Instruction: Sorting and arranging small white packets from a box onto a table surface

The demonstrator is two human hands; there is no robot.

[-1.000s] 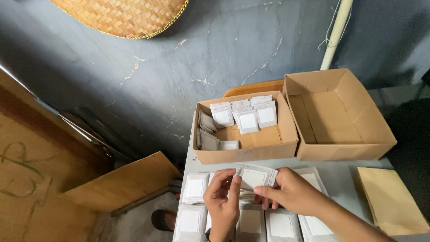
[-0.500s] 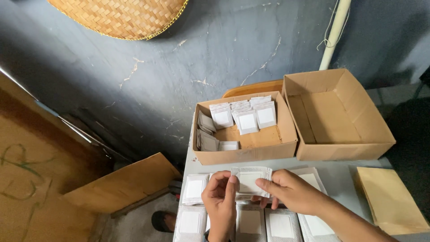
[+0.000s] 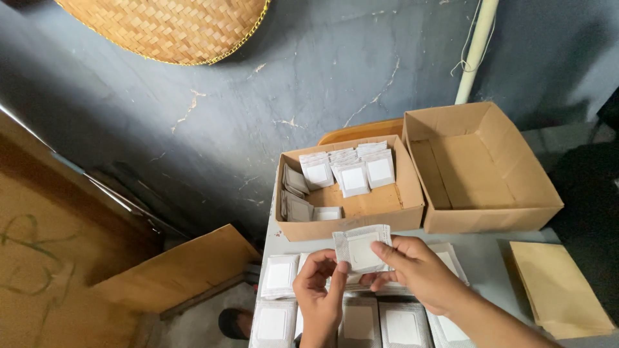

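One small white packet (image 3: 361,250) is pinched by the right hand (image 3: 412,270), just above the grey table (image 3: 490,258); the left hand (image 3: 319,290) is curled beside it, fingers apart, with nothing in it; about eight more packets lie on the table (image 3: 278,276); the nearer box (image 3: 351,190) seems partly filled, about eight inside; the second of the two boxes (image 3: 480,171) is empty; one brown envelope (image 3: 560,290) lies aside.

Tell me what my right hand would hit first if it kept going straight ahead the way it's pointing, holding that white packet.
Probably the near wall of the packet-filled cardboard box. The right hand holds the white packet just short of it, angled up and left. Depth is unclear from above, so it might pass over the rim.
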